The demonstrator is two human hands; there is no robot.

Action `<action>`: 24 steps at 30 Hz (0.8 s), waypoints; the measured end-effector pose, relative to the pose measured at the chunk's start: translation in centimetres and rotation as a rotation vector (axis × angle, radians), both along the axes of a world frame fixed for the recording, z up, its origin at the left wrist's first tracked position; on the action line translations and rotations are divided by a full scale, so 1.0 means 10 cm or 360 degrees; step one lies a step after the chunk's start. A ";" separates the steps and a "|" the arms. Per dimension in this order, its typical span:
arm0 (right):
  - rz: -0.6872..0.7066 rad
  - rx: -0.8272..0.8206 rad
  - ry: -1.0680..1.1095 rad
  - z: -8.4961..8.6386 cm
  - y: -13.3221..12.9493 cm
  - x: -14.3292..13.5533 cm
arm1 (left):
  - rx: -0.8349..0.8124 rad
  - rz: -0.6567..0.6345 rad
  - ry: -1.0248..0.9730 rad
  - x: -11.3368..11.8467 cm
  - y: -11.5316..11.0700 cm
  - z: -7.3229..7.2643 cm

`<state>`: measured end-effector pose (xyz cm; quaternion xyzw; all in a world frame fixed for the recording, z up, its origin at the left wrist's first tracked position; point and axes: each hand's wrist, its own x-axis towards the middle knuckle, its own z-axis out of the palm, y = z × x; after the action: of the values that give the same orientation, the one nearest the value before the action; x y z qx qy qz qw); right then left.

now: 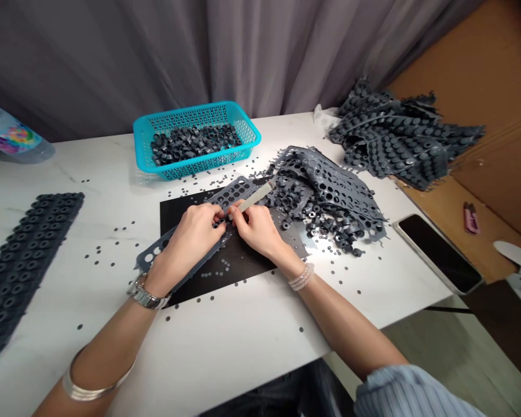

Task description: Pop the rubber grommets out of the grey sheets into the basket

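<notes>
A dark grey rubber strip with rows of round holes point(145, 259) lies slantwise over a black mat point(238, 258). My left hand point(195, 231) is closed on the strip near its middle, thumb and fingers pinched together. Close beside it, almost touching, my right hand point(257, 229) holds a pale flat stick-like tool point(256, 197), which points up and to the right. The tool's lower end is hidden at the fingers. Right of the hands lie loose black rings point(338, 231) and a heap of punched grey sheets point(342, 179).
A turquoise basket point(200, 165) of black rings stands at the back. At left lies a studded strip point(21, 260), with a plastic bottle point(17, 136) behind it. At right are a studded sheet pile point(399, 136) and a phone point(438, 252). Small discs dot the white table point(243, 336).
</notes>
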<state>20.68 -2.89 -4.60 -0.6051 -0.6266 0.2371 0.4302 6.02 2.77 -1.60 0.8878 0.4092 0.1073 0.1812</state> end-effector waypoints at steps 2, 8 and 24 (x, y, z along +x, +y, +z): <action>0.0017 0.0005 -0.0062 -0.01 0.00 0.00 | -0.0006 0.0006 -0.0001 0.00 -0.01 0.02; 0.0066 -0.0001 -0.0287 0.01 -0.02 -0.08 | -0.0093 0.0018 -0.0056 0.02 0.01 0.07; -0.0221 -0.0049 0.0207 -0.03 -0.01 -0.06 | -0.1361 0.0660 -0.1598 -0.41 0.23 0.42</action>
<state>20.11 -3.00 -4.85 -0.6369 -0.5502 0.2551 0.4759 1.95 5.10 2.57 0.4847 0.4433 0.3668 0.6588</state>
